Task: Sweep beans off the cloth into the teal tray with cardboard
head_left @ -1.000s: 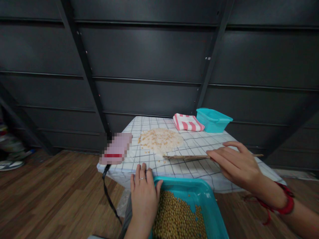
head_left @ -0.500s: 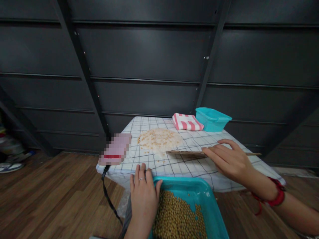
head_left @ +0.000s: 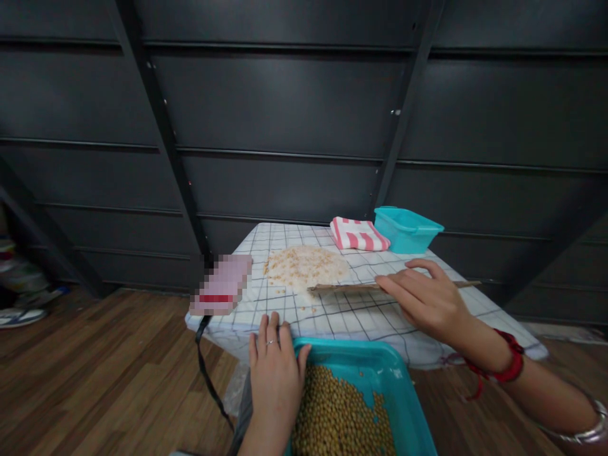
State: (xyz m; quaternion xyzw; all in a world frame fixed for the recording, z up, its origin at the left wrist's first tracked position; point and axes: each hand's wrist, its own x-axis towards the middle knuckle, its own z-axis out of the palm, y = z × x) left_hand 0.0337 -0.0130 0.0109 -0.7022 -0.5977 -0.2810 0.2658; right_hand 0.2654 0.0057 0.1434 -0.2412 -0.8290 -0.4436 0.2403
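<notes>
My right hand (head_left: 425,297) grips a flat piece of cardboard (head_left: 342,288), seen nearly edge-on low over the checked tablecloth (head_left: 351,320). Its left end reaches the near edge of a spread pile of white grains mixed with yellowish kernels (head_left: 306,266). A few stray kernels lie in front of the pile. My left hand (head_left: 275,367) rests with fingers stretched at the near table edge, its thumb against the rim of a teal tray (head_left: 399,361). Many round greenish-brown beans (head_left: 335,411) fill much of that tray, whose near end is cut off by the frame.
At the back right of the table sit a folded red-and-white striped towel (head_left: 360,234) and a turquoise basket (head_left: 406,229). A blurred pink item (head_left: 222,285) lies at the left edge, with a black strap (head_left: 203,364) hanging down. A dark panelled wall (head_left: 280,107) stands behind.
My right hand has moved slightly left with the cardboard, whose end is now closer to the grain pile. The left hand stays in place by the tray.
</notes>
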